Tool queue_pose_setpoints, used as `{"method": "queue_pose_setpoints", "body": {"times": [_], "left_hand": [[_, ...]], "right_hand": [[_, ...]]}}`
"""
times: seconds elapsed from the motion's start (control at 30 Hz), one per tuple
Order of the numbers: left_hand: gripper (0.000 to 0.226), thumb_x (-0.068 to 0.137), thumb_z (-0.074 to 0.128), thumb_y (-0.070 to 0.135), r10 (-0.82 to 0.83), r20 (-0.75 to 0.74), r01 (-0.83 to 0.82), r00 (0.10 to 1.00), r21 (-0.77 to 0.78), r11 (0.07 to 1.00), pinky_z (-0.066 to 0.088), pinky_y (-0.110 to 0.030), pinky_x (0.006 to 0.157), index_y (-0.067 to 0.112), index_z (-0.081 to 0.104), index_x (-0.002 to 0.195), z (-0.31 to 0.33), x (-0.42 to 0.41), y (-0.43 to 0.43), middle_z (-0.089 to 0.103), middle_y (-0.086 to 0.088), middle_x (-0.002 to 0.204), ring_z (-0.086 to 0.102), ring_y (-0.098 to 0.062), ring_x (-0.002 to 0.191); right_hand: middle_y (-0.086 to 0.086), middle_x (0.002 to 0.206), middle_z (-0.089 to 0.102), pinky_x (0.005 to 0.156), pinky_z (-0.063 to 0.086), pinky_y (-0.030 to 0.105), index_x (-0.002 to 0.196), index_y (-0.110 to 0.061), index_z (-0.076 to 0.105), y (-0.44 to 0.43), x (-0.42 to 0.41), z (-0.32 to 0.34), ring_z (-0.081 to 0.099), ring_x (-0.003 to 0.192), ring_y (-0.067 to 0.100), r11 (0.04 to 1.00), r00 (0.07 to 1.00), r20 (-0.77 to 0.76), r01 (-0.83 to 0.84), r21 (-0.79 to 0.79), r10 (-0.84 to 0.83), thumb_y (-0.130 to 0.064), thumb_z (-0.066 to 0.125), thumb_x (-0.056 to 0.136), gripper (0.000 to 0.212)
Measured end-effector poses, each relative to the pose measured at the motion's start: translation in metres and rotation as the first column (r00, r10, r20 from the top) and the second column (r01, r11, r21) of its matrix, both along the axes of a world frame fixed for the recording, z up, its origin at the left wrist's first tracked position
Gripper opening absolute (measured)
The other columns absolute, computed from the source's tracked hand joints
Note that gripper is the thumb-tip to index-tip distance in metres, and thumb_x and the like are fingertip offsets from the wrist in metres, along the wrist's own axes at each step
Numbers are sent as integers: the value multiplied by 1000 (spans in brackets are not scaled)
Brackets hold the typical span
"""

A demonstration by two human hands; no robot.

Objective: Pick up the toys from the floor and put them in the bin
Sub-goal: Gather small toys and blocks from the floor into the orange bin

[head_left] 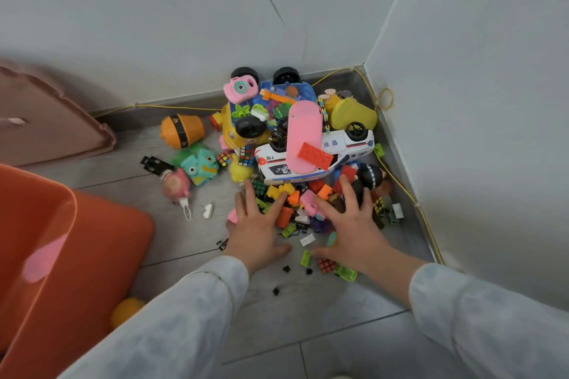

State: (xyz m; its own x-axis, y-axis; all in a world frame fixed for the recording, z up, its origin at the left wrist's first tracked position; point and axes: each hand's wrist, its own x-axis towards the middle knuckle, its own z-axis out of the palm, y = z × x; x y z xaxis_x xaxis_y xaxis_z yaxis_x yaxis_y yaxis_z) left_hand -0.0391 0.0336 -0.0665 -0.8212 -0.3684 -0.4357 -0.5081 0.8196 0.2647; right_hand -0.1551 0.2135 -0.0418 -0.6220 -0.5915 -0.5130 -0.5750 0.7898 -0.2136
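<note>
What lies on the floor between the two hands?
In the head view, small bricks lie between the left hand and right hand: orange, white and green.

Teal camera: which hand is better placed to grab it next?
Left, probably. The left hand lies nearer the teal camera, and both are on the bin side of the pile. The right hand would have to reach across the left one.

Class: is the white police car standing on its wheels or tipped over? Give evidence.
Tipped over: the white police car lies on its side in the pile, wheels pointing sideways, its 110 marking upside down.
</note>
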Motion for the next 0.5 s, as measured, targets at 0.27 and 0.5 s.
{"method": "queue_pose_setpoints", "body": {"times": [0.27, 0.5], "left_hand": [[70, 84, 48, 71, -88, 5, 87, 996, -188, 978, 45, -53, 92, 38, 28, 142, -4, 14, 30, -20, -20, 161, 27, -39, 137], [55, 84, 55, 62, -86, 67, 98, 994, -214, 972, 47, -47, 86, 31, 40, 127, -3, 41, 30, 9, -15, 158, 35, -33, 127]], "right_hand": [[9, 154, -38, 93, 47, 52, 150, -52, -11, -13, 4, -5, 46, 112, 53, 1000, 999, 13, -29, 0, 29, -71, 74, 65, 121], [-4, 160, -18, 94, 48, 60, 148, -54, 7, -39, 22, -16, 20, 133, 45, 988, 988, 98, -109, -105, 120, -48, 79, 75, 103]]}}
